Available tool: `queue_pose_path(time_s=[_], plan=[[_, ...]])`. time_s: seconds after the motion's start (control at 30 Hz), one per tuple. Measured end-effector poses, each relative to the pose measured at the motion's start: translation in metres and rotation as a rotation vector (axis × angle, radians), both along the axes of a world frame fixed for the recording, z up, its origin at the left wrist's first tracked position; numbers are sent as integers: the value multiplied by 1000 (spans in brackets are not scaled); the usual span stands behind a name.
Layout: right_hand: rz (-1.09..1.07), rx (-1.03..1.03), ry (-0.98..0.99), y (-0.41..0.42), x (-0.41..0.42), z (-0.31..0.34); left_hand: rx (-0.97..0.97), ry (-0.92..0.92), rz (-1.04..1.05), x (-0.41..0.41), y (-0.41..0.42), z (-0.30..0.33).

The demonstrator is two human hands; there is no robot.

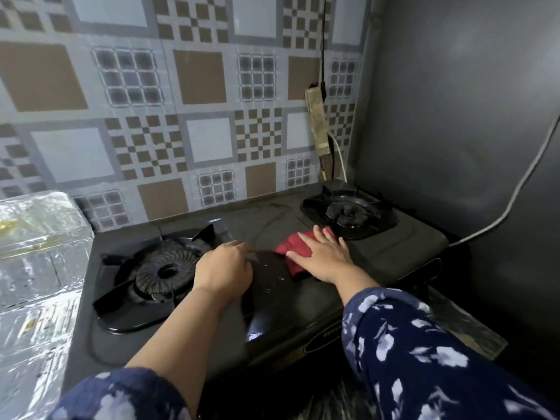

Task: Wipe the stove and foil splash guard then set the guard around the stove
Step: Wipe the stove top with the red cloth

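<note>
My right hand (324, 256) lies flat, fingers spread, pressing the red cloth (292, 253) on the stove (303, 301) between its burners; my left hand (222, 268), loosely curled and empty, rests beside it; the foil guard (39, 237) waits far left, nearer my left hand

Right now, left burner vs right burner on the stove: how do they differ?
The left burner sits nearer the camera and beside the left hand; the right burner sits farther back, just beyond the right hand pressing the red cloth. The left shows a ribbed ring with an open centre; the right's head looks smaller and lumpier. Both are black, with pan supports, on the same stove.
</note>
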State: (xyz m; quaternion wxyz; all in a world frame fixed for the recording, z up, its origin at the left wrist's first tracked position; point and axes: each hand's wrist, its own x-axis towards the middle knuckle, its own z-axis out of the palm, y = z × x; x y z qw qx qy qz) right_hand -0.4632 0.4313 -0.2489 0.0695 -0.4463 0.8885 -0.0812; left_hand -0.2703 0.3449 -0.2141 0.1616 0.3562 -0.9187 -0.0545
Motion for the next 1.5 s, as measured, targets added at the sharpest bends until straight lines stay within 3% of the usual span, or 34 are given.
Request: queue_pose_path(time_s=[0.17,0.4,0.6,0.8,1.0,1.1,1.3,1.5], plan=[[-17,74,33,-50,7,2,4,39,57,-5,-22,9],[366,56,65,-116,20,-1,72,48,175,-41,-61,19],[223,53,10,-158,-70,4,112,-17,247,-81,-94,13],[217,104,13,-213,-95,7,88,-66,289,-97,-118,5],[504,91,20,-225,-76,6,36,84,344,-111,-122,6],[546,216,93,-209,-87,15,22,96,347,-119,-116,7],[422,613,368,-202,-166,55,116,-84,218,-155,-111,6],[395,630,233,-215,-220,58,58,-63,131,-172,-118,3]])
